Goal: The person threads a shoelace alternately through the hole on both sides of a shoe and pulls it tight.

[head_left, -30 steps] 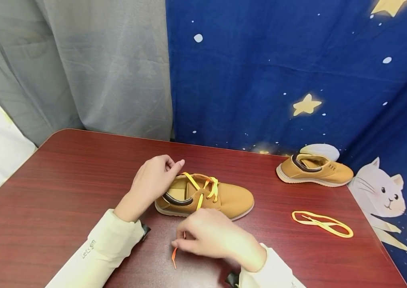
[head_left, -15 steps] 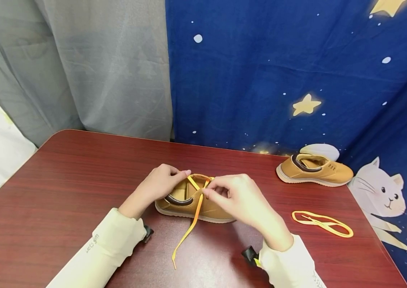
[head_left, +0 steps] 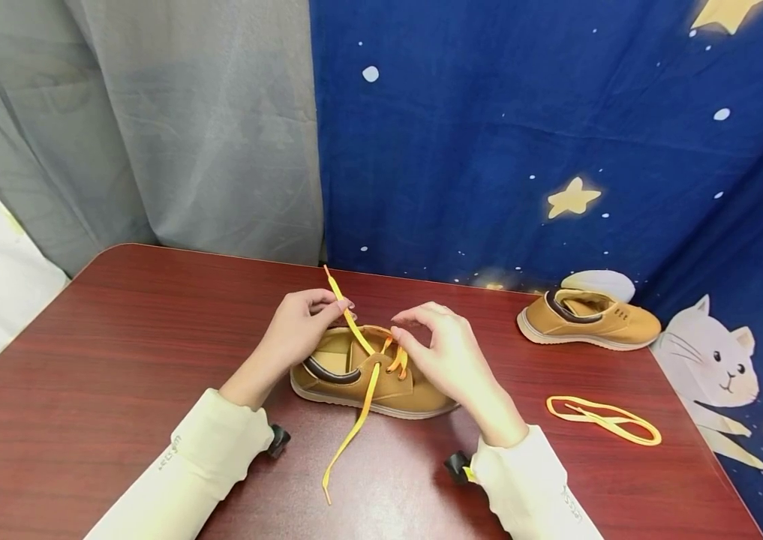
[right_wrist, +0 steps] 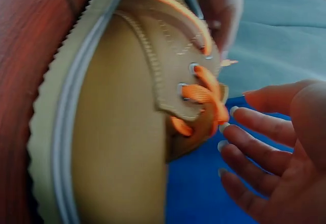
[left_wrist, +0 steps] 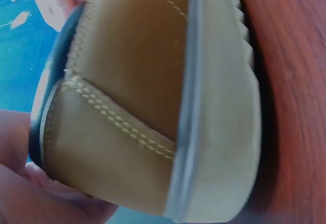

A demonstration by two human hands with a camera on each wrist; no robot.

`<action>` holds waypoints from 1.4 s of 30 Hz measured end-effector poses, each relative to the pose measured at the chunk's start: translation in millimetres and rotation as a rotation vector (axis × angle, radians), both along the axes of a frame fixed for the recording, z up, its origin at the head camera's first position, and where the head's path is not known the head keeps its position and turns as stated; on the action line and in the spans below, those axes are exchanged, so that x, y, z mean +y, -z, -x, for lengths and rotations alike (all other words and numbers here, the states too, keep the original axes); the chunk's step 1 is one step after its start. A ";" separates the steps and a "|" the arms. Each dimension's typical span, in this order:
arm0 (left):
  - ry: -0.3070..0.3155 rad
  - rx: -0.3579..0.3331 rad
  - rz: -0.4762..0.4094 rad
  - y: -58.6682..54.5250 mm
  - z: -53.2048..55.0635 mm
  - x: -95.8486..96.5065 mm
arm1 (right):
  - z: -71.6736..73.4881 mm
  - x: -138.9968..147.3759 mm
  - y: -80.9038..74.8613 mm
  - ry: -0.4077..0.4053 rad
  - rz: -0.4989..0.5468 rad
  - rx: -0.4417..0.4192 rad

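Observation:
A tan lace-up shoe [head_left: 354, 384] stands on the table, toe to the right, partly threaded with a yellow-orange shoelace [head_left: 362, 412]. One lace end trails down toward the front of the table. The other rises past my left hand [head_left: 293, 330], whose thumb and finger pinch it above the shoe's opening. In the left wrist view, fingers [left_wrist: 46, 198] of that hand show beyond the heel. My right hand [head_left: 449, 345] is over the shoe's front, fingers loosely bent beside the crossed lace [right_wrist: 206, 94]. The right wrist view shows those fingers spread, holding nothing.
A second tan shoe [head_left: 587, 321] without a lace stands at the back right of the red-brown table [head_left: 118, 360]. A looped yellow shoelace [head_left: 604, 420] lies in front of it. Grey and blue curtains [head_left: 455, 150] hang behind the table's far edge.
My right hand has gone from near the table's front, at the trailing lace, up to the lacing, then slightly away. A lace end now stands up at my left hand.

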State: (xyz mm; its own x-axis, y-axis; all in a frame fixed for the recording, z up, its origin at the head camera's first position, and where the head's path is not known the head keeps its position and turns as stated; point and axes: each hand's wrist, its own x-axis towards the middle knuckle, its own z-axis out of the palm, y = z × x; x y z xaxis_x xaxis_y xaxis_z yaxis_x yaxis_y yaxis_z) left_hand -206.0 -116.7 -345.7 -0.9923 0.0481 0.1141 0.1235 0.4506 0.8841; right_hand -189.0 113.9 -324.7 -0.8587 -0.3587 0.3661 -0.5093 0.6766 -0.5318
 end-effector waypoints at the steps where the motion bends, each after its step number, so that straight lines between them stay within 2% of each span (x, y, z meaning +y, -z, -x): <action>1: 0.000 0.001 -0.025 -1.1 -0.2 -0.5 | 1.2 -0.6 2.2 -0.007 -0.002 -0.003; 8: 0.044 -0.048 -0.269 -10.8 -3.0 -0.8 | 5.9 -6.1 13.2 -0.033 -0.001 -0.062; 11: 0.071 -0.050 -0.338 -14.8 -4.7 0.7 | 6.5 -7.9 16.7 -0.039 0.014 -0.086; 14: 0.104 -0.052 -0.375 -17.3 -6.4 1.8 | 6.5 -9.0 18.8 -0.048 0.030 -0.100; 17: 0.120 -0.055 -0.348 -18.1 -7.6 2.6 | 6.6 -9.1 20.3 -0.048 0.038 -0.111; 20: 0.146 -0.031 -0.237 -17.6 -8.5 3.0 | 7.3 -9.1 21.8 -0.041 0.047 -0.122; 24: 0.238 0.020 -0.041 -17.0 -10.0 3.7 | 8.3 -9.6 23.9 -0.021 0.076 -0.142; 27: 0.313 0.021 0.099 -17.9 -12.6 5.5 | 9.3 -10.6 25.4 -0.002 0.112 -0.162; 30: 0.355 0.035 0.262 -18.6 -16.0 8.6 | 10.1 -12.1 26.9 0.025 0.149 -0.194; 34: 0.348 0.116 0.443 -15.8 -18.6 14.2 | 10.9 -13.1 28.8 0.052 0.182 -0.226; 39: 0.321 0.294 0.678 -6.6 -20.5 21.2 | 11.9 -13.6 31.3 0.051 0.204 -0.226; 42: 0.306 0.353 0.750 -3.5 -22.2 23.2 | 11.9 -13.8 32.1 0.054 0.212 -0.227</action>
State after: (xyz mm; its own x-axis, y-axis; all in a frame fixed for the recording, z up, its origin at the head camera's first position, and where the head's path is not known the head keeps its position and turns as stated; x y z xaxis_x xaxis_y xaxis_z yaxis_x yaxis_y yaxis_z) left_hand -183.8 -93.5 -342.2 -0.8368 0.4907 0.2429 0.5433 0.7993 0.2567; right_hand -200.8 100.1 -356.9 -0.9426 -0.2468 0.2248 -0.3281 0.5608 -0.7601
